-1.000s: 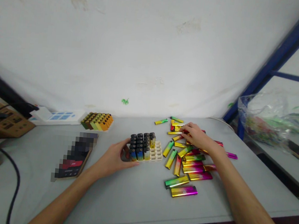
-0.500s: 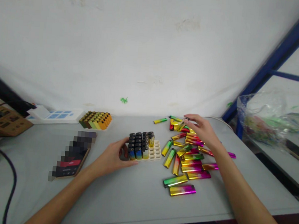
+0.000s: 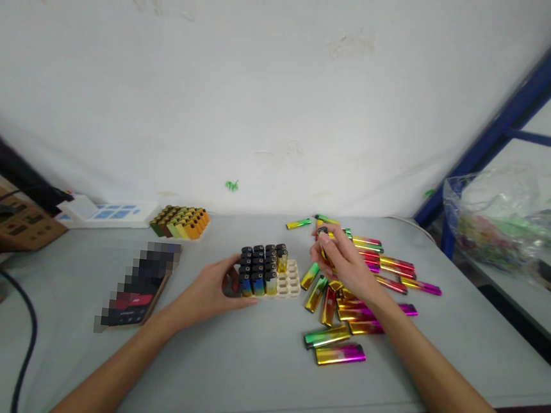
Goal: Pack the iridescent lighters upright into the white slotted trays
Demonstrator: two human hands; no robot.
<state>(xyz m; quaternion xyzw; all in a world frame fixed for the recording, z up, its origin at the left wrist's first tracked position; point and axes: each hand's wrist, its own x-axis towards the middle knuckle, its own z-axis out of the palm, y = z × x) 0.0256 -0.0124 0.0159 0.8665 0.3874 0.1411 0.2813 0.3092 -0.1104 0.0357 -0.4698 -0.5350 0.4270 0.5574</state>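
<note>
My left hand [image 3: 213,288] is wrapped round the left side of a cream slotted rack [image 3: 290,284]. Upright lighters with black tops [image 3: 257,268] fill the rack's left and middle slots, and a gold lighter [image 3: 282,262] stands in the column to their right. Slots on the rack's right side show as bare holes. My right hand [image 3: 345,264] pinches a gold lighter [image 3: 323,235], mostly covered by the fingers, just above the loose pile. Shiny lighters in gold, green, red and magenta [image 3: 363,309] lie flat and overlapping beneath and around this hand.
Another block of upright lighters [image 3: 180,222] stands at the back left, beside a white and blue box [image 3: 111,210]. A phone [image 3: 139,300] lies left of my left forearm. A black cable [image 3: 31,326] and cardboard box [image 3: 33,224] are far left; a plastic bag [image 3: 492,212] is right.
My right hand has moved left and nearer to me, from the back of the pile toward the rack, with the lighter in its fingers. My left hand stays on the rack.
</note>
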